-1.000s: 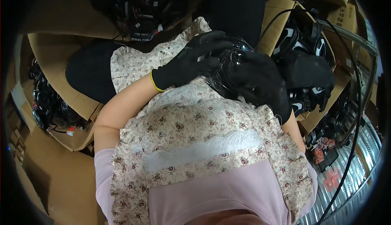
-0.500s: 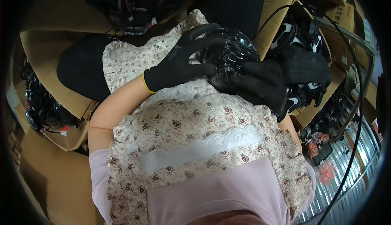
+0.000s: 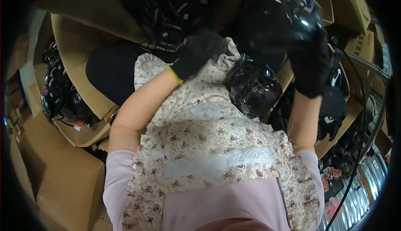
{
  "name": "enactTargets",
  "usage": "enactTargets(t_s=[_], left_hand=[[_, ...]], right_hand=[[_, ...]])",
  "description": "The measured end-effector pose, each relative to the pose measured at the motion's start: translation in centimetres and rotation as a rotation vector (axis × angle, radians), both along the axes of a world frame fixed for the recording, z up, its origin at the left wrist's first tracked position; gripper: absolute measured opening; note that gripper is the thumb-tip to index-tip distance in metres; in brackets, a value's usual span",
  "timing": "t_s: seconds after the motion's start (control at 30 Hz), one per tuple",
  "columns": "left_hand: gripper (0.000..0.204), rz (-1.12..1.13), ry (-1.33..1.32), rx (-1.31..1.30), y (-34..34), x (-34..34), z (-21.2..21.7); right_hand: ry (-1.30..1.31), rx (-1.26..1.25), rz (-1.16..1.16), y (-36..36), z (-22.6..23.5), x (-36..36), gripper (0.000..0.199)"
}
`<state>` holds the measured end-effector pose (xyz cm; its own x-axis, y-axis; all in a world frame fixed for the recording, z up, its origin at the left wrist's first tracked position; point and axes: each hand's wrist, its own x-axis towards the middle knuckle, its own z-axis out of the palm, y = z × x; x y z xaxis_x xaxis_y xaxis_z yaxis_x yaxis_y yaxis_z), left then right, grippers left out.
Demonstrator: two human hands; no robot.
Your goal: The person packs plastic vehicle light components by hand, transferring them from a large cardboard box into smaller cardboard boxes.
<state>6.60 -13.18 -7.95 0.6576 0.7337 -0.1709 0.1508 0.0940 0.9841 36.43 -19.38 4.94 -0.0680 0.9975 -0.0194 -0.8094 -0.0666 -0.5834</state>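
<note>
A round bundle wrapped in shiny black plastic (image 3: 255, 87) rests on my lap, against the flowered apron (image 3: 200, 137). My right hand (image 3: 310, 66), in a black glove, is raised beyond it on the right. It grips a glossy black plastic-wrapped thing (image 3: 303, 11), blurred and partly lost against the dark background, so its kind is unclear. My left hand (image 3: 198, 55), gloved in black with a yellow cuff, hovers over the apron's far edge, left of the bundle and apart from it. Its fingers are smeared by motion.
Ahead, a cardboard box holds a dark heap of wired black parts (image 3: 167, 18). Another open carton (image 3: 79, 76) with similar parts stands left. More black and white pieces (image 3: 334, 80) fill a box at right. A black cable (image 3: 362, 139) hangs along the right side.
Both hands have left the bundle on my lap. My right hand has moved up and away, where a glossy black thing now shows; my left hand has shifted slightly farther off. The view has turned somewhat.
</note>
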Motion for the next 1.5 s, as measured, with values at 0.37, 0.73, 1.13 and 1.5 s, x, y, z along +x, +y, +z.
enactTargets(t_s=[0.37, 0.73, 1.13, 1.5], left_hand=[[0.062, 0.006, 0.756, 1.061, 11.2, -2.8, -14.2], [0.031, 0.452, -0.261, -0.037, 8.0, -4.0, 3.7], [0.049, 0.436, -0.324, 0.021, 2.3, -3.1, 12.4], [0.053, 0.468, -0.426, -0.196, 1.4, -3.0, 13.8]], right_hand=[[-0.743, -0.008, -0.296, 5.6, -1.6, -8.2, 0.021], [-0.593, -0.156, -0.101, 5.1, -1.1, -7.7, 0.021], [-0.832, -0.155, -0.051, 3.0, -0.3, -9.9, 0.026], [-0.84, -0.148, -0.036, 3.2, -0.6, -9.3, 0.028]])
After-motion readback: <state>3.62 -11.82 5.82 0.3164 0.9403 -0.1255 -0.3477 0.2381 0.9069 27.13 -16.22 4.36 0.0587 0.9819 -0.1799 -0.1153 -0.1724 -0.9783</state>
